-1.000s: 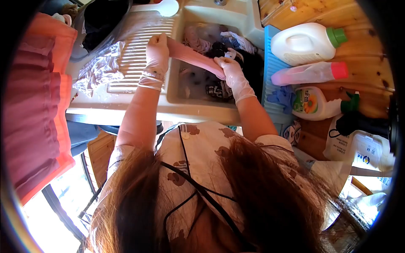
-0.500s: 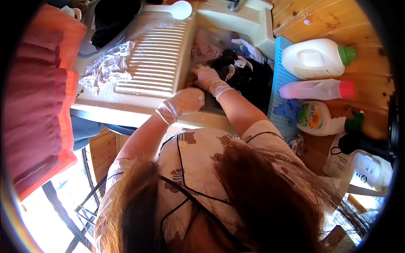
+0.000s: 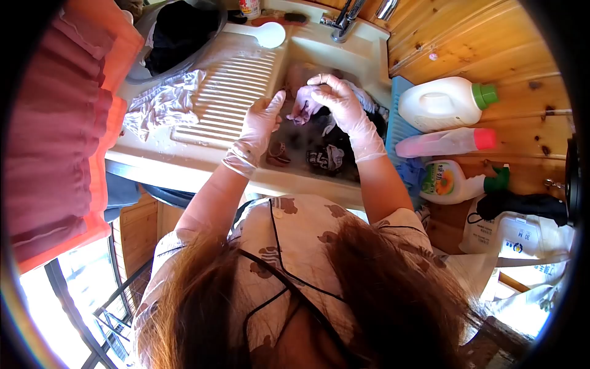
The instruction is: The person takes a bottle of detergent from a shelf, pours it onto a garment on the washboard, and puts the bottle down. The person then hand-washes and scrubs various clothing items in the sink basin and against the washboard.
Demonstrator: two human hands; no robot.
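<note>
My right hand (image 3: 345,107), in a thin clear glove, is raised over the sink basin (image 3: 289,175) with its fingers curled round a small lilac cloth (image 3: 303,106). Beside the basin's left wall is my left hand (image 3: 262,123), gloved too; its thumb stands apart from the fingers and no cloth shows in it. Below the hands, dark clothes lie in murky water. Among them are a black-and-white patterned piece (image 3: 326,158) and a small brownish piece (image 3: 278,154). Part of the load is hidden behind my right hand.
Left of the basin is a ribbed washboard (image 3: 236,86) with a wrung pale cloth (image 3: 165,104). A white scoop (image 3: 270,35) and a tub of black clothes (image 3: 181,37) stand behind. A faucet (image 3: 342,27) is at the back; a white detergent bottle (image 3: 439,101) lies right.
Both hands have come up from low in the basin and moved apart. The lilac cloth is now in my right hand. The patterned piece has come into view.
</note>
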